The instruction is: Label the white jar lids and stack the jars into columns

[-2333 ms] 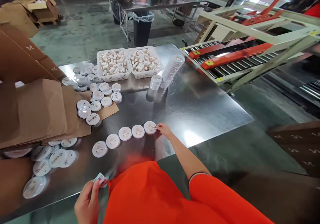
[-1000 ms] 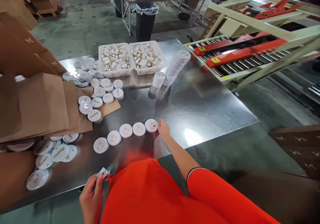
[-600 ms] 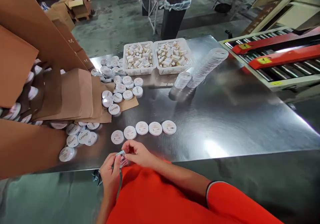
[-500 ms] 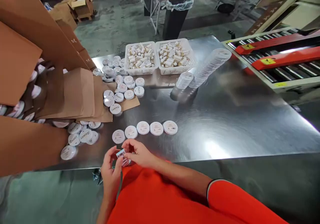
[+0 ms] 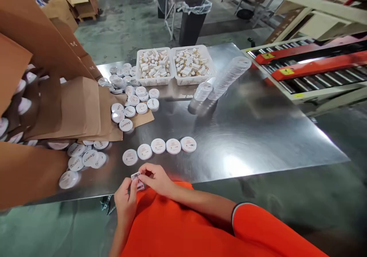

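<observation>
At the table's front edge, close to my body, a small strip of barcode labels (image 5: 135, 175) is between my two hands. My left hand (image 5: 125, 200) is closed on the strip from the left, thumb against fingers. From the right, the thumb and forefinger of my right hand (image 5: 157, 179) pinch its upper part. More of the strip shows below the fingers; the rest is hidden by my hand. Just beyond my hands, several round white containers (image 5: 158, 146) stand in a row, printed sides up, the rightmost with a barcode on it.
Loose round containers (image 5: 130, 111) and a cardboard box (image 5: 54, 108) occupy the left side. Two white baskets (image 5: 156, 82) of small bottles stand at the back. Stacked clear round lids or trays (image 5: 226, 79) lean beside them on the metal table (image 5: 258, 134). A roller conveyor (image 5: 323, 77) is at right.
My view has shifted slightly to the right. The upper label has turned to show its barcode more plainly, and my right fingers remain at it. The row of containers stands unchanged.
</observation>
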`<action>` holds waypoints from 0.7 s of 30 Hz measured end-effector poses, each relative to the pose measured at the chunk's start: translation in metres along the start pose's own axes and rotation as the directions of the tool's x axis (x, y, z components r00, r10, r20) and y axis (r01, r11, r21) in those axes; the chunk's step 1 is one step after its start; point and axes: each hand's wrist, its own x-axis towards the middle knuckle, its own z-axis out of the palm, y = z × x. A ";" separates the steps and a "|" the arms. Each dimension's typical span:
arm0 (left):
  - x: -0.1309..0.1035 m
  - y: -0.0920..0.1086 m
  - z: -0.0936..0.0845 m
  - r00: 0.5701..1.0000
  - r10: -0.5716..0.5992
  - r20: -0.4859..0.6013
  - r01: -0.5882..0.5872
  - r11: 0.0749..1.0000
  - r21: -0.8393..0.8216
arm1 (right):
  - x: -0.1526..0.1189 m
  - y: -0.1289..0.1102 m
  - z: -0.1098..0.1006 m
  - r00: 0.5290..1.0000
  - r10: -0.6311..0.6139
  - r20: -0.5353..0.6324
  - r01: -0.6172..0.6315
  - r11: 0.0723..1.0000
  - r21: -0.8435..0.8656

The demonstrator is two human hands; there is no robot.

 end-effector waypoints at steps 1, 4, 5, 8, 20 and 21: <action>0.001 -0.001 0.001 1.000 0.002 -0.005 -0.001 1.000 0.022 | 0.001 0.002 0.001 1.000 -0.009 -0.021 0.009 1.000 -0.012; 0.001 -0.003 0.001 1.000 -0.017 -0.011 0.017 0.998 0.065 | 0.011 0.014 -0.010 0.995 -0.019 -0.102 0.016 0.999 -0.038; 0.000 -0.004 0.000 0.999 -0.035 -0.019 0.036 0.996 0.077 | 0.017 0.020 -0.020 0.988 -0.014 -0.156 0.005 0.998 -0.056; -0.005 -0.015 -0.004 0.991 -0.120 -0.061 0.126 0.987 0.101 | 0.034 0.048 -0.073 0.915 -0.018 -0.402 -0.096 0.960 -0.262; -0.012 -0.043 -0.012 0.966 -0.253 -0.053 0.251 0.967 -0.044 | 0.044 0.123 -0.175 0.691 0.296 -0.660 -0.709 0.456 -0.537; -0.013 -0.043 -0.010 0.966 -0.253 -0.049 0.250 0.967 -0.055 | 0.045 0.125 -0.174 0.691 0.298 -0.658 -0.709 0.452 -0.541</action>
